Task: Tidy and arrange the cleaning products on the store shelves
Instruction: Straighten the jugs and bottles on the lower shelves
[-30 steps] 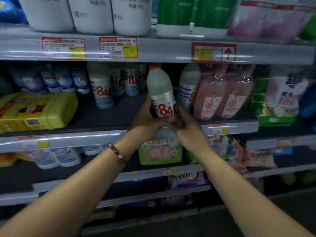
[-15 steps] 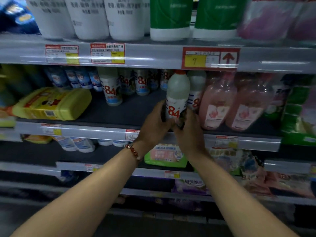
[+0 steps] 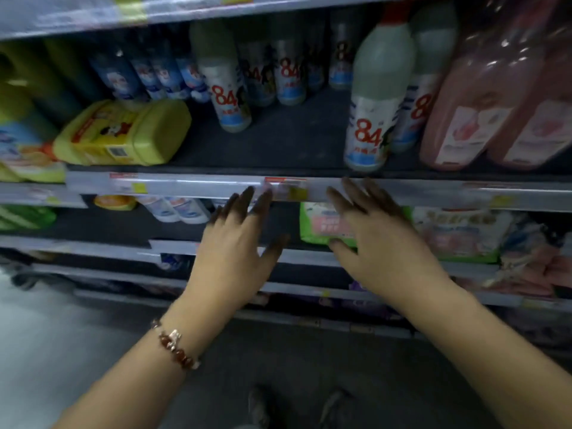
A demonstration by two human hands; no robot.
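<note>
Fingers [image 3: 247, 201] of the left hand [image 3: 232, 258] are spread apart and straight, holding nothing, their tips level with the shelf's front rail [image 3: 192, 185]; a beaded bracelet [image 3: 175, 348] of reddish stones circles that wrist. Far left on the dark, matte shelf [image 3: 278, 144] lies a squat yellow plastic tub [image 3: 123, 134] on its side, smooth and rounded at the corners, with a cartoon label. Behind it stand blue-labelled bottles [image 3: 154, 75] in a blurred row, then a slim white bottle [image 3: 226, 88] marked 84 in red. Further back, more of the same bottles [image 3: 288, 72] stand in the shadow. Right of the bare middle stretch stands the front bleach bottle [image 3: 371, 113], upright at the shelf's front edge: a tall white plastic cylinder with sloped shoulders, a red cap, and a red 84 above a blue band. Just behind it on the right is a matching one [image 3: 424, 72]. Beside them lean glossy pink refill pouches [image 3: 483, 97], soft and creased. Below the bleach bottle, the right hand [image 3: 380, 246] hovers with fingers likewise splayed and gripping nothing, in front of a green packet [image 3: 328, 227] on the shelf beneath.
</note>
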